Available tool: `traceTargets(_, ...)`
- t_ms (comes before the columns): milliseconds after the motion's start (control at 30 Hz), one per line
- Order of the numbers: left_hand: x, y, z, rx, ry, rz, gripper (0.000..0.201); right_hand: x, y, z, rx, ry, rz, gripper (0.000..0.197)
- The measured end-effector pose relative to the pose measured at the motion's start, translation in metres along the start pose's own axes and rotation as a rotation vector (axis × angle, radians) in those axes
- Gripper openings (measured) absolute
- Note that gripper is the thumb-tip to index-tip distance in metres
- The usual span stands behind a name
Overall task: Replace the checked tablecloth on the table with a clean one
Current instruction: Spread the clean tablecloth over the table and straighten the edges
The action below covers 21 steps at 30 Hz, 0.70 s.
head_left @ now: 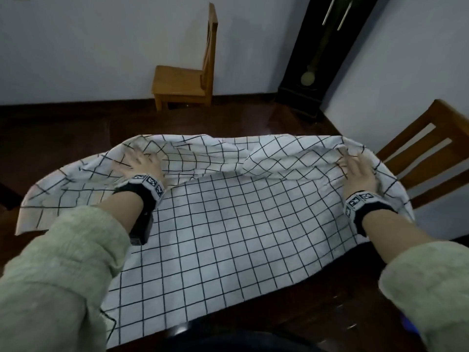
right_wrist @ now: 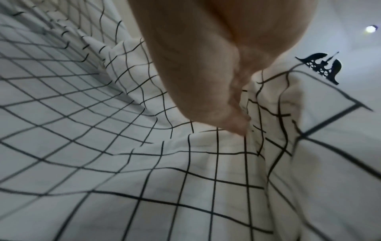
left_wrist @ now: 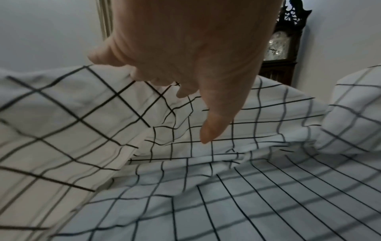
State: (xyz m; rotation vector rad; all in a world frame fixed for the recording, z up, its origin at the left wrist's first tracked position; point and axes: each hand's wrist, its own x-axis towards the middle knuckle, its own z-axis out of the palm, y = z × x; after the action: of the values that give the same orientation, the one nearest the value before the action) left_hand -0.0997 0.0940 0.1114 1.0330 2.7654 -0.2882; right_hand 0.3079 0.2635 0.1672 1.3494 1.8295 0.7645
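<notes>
Two hands are on a white checked tablecloth spread over a dark wooden table, with the far half of the cloth bunched up and folded back toward the person. The left hand sits on the raised fold at the far left; from the left wrist view its fingers curl into the cloth and gather a ridge of it, while the thumb points down, free of the fabric. The right hand is at the far right edge of the cloth; in the right wrist view its thumb and fingers come together on a pinched-up crease of the fabric, though motion blur hides how many fingers are in the grip. The near half of the cloth lies flat on the table, its front corner hanging toward the person. Both forearms wear pale green fleecy sleeves and dark wristbands with printed markers. Beyond the table a small wooden chair stands against the wall, a tall dark pendulum clock fills the corner, and another wooden chair stands just beside the table on the right.
</notes>
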Motion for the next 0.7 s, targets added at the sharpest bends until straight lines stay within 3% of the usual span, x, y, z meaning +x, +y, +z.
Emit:
traceTargets(33,0.0,0.002,0.005,-0.068,0.037,0.055,0.086,0.003,-0.002,-0.003,-0.038,-0.019,-0.029,0.051)
traceTargets(67,-0.004,0.004,0.01,-0.086,0.072,0.129,0.085,0.009,-0.009,0.0,0.07,0.006,-0.046,0.05)
traceTargets(133,-0.019,0.012,0.025,0.01,0.077,0.285,0.082,0.006,-0.028,-0.006,0.194,0.032,-0.135,0.05)
traceTargets(200,-0.037,0.025,0.045,0.042,0.032,0.49,0.077,-0.002,-0.058,-0.004,0.358,-0.013,-0.322,0.047)
traceTargets(267,-0.061,0.035,0.068,-0.04,-0.097,0.636,0.077,-0.017,-0.089,0.004,0.528,-0.184,-0.525,0.056)
traceTargets(333,-0.086,0.039,0.097,-0.071,-0.264,0.732,0.086,-0.033,-0.121,0.022,0.611,-0.267,-0.648,0.077)
traceTargets(433,-0.123,0.036,0.139,0.093,-0.408,0.766,0.101,-0.068,-0.162,0.049,0.647,-0.285,-0.706,0.096)
traceTargets(500,-0.139,0.031,0.156,0.194,-0.393,0.78,0.102,-0.085,-0.181,0.063,0.704,-0.288,-0.68,0.097)
traceTargets(700,-0.143,0.026,0.158,0.193,-0.339,0.804,0.065,-0.106,-0.186,0.077,0.792,-0.144,-0.692,0.067)
